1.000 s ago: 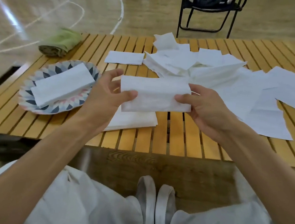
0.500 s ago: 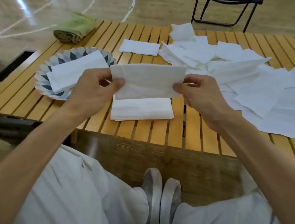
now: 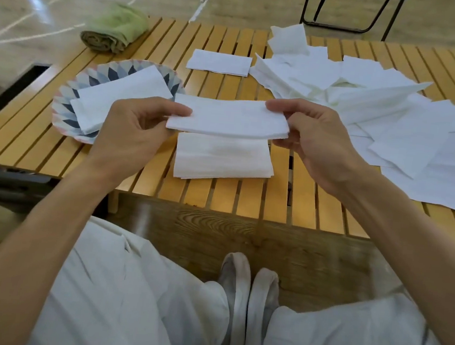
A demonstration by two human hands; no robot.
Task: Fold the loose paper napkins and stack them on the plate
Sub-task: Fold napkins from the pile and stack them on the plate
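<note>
At 6 o'clock, closest in, there's just the person's lap in pale trousers [image 3: 132, 301] and two worn light shoes [image 3: 249, 287] on a wood-grain floor. Moving up, both hands sit above the near edge of a slatted wooden table [image 3: 248, 201]. The left hand [image 3: 131, 131] pinches the left end of a folded napkin [image 3: 228, 117] between thumb and fingers, and the right hand [image 3: 317, 141] pinches the right end the same way, so the long white strip hangs flat between them, off the tabletop.

Right under it, lying on the slats, is a small pile of folded napkins [image 3: 222, 159]. At about 9 o'clock from the held napkin sits the paper plate [image 3: 62, 102] with a blue petal pattern, with folded napkins on it [image 3: 120, 97], tilted diagonally and partly covered by the left hand.

Over at 2 to 3 o'clock is the big messy spread of loose napkins [image 3: 377, 111], overlapping each other. One single folded napkin [image 3: 219, 63] lies alone at 12 o'clock. Further out at 10 o'clock there's a rolled green towel [image 3: 115, 29] at the table's far corner, and black chair legs [image 3: 344, 17] stand beyond the table at 1 o'clock.
</note>
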